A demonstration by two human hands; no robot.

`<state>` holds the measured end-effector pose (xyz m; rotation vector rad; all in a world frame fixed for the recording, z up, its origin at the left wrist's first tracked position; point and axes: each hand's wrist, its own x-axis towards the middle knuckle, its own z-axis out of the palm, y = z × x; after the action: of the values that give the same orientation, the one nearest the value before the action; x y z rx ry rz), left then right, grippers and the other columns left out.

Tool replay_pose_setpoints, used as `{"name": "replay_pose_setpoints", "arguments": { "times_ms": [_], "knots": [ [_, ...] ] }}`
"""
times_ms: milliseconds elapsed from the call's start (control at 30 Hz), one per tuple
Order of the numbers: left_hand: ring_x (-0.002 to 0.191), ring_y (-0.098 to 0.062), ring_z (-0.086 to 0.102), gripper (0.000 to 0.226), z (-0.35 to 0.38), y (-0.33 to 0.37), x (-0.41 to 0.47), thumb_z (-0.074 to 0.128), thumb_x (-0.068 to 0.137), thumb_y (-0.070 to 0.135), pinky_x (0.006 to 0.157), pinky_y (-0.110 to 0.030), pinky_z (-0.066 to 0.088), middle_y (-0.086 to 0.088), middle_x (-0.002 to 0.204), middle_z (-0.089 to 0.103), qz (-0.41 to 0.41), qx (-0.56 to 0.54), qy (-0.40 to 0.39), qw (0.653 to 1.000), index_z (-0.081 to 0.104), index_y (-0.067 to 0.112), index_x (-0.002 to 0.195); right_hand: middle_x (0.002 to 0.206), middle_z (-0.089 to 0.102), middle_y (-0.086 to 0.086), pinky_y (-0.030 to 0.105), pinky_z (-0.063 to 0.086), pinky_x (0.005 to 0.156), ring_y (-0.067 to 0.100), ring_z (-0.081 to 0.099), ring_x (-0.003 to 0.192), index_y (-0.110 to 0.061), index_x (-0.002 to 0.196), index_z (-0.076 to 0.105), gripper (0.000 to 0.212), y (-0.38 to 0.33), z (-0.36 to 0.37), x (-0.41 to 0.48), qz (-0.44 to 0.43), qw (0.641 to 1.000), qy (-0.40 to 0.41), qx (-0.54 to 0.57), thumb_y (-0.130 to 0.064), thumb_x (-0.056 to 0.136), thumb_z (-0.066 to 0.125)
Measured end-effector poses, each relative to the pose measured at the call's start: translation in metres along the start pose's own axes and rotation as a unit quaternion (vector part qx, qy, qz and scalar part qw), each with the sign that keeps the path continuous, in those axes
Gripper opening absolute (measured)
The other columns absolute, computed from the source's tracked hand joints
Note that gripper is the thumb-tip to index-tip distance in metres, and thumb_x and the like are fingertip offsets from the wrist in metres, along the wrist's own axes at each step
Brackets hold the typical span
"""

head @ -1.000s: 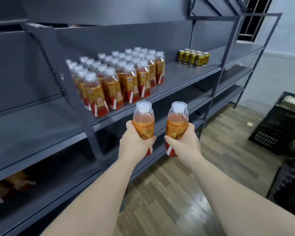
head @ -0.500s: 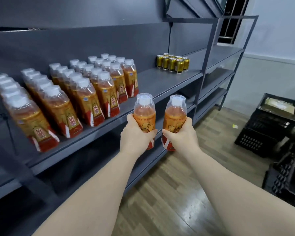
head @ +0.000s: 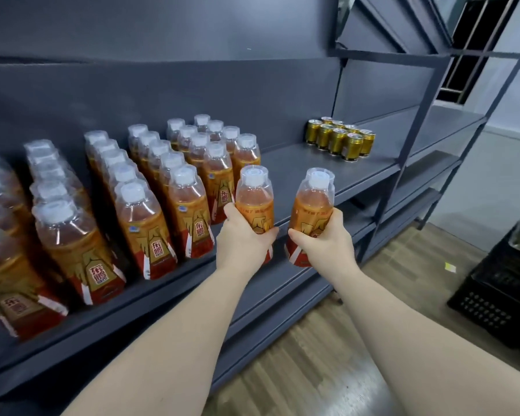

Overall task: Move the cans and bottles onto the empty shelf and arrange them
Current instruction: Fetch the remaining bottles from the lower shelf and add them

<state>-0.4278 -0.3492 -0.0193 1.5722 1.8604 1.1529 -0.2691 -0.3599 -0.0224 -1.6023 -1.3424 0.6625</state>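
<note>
Orange bottles (head: pixel 150 223) stand in rows on the shelf (head: pixel 297 166), with gold cans (head: pixel 341 139). At its front edge, left hand (head: pixel 240 244) grips one bottle (head: pixel 254 193), right hand (head: pixel 324 244) grips another bottle (head: pixel 314 202).

- Clear plastic bottle of orange drink (head: pixel 254 199), gripped by the left hand (head: pixel 242 244), and twin bottle (head: pixel 314 205), gripped by the right hand (head: pixel 324 244): glossy, smooth, with shiny printed labels and white caps under clear film.
- Rows of shelved bottles (head: pixel 144 229): the same glossy plastic.
- Gold metal cans (head: pixel 339 139): polished, reflective.
- Dark grey metal shelf (head: pixel 297 169): matt, smooth paint.
- Brown wood-plank floor (head: pixel 312 370): faint sheen.
- Black perforated plastic crate (head: pixel 499 295): dull.
</note>
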Motion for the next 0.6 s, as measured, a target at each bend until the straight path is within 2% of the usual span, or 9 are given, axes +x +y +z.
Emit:
{"name": "replay_pose_setpoints", "arguments": {
  "times_ms": [133,233,400,533,600],
  "knots": [
    [0.108,-0.028,0.061,0.083,0.012,-0.003,0.021,0.081,0.077,0.050,0.086,-0.041,0.055,-0.005,0.122,0.058,-0.028,0.027,0.042,0.998,0.029,0.017,0.134,0.102,0.054,-0.013,0.020,0.044,0.067,0.009,0.056,0.093,-0.032,0.118,0.034,0.058,0.002,0.012,0.040,-0.029,0.999,-0.042,-0.002,-0.041,0.082,0.078],
    [0.108,-0.028,0.061,0.082,0.019,-0.002,0.032,0.080,0.077,0.050,0.086,-0.040,0.055,-0.005,0.123,0.057,-0.055,0.034,0.081,0.995,0.029,0.018,0.133,0.106,0.053,-0.010,0.014,0.041,0.063,0.007,0.054,0.091,-0.032,0.117,0.032,0.058,0.002,0.020,0.067,-0.046,0.995,-0.083,0.007,-0.039,0.083,0.078],
    [0.107,-0.029,0.061,0.082,0.031,0.003,0.050,0.080,0.076,0.052,0.090,-0.046,0.055,-0.005,0.121,0.058,-0.104,0.044,0.133,0.985,0.030,0.019,0.133,0.105,0.052,-0.012,0.019,0.044,0.069,0.009,0.054,0.091,-0.032,0.119,0.031,0.059,0.002,0.031,0.110,-0.076,0.985,-0.152,0.011,-0.037,0.084,0.078],
    [0.107,-0.029,0.061,0.084,0.040,0.002,0.061,0.080,0.077,0.050,0.091,-0.046,0.055,-0.005,0.119,0.058,-0.142,0.044,0.171,0.974,0.028,0.019,0.135,0.097,0.051,-0.019,0.011,0.039,0.058,0.005,0.056,0.083,-0.034,0.117,0.030,0.058,0.005,0.042,0.133,-0.101,0.975,-0.196,0.017,-0.035,0.085,0.078],
    [0.108,-0.027,0.061,0.085,0.044,0.002,0.064,0.080,0.078,0.049,0.091,-0.044,0.055,-0.003,0.118,0.057,-0.152,0.043,0.187,0.969,0.028,0.018,0.137,0.089,0.050,-0.021,0.009,0.039,0.048,0.002,0.059,0.069,-0.033,0.116,0.030,0.055,0.007,0.046,0.139,-0.106,0.970,-0.218,0.014,-0.034,0.086,0.076]
  ]
}}
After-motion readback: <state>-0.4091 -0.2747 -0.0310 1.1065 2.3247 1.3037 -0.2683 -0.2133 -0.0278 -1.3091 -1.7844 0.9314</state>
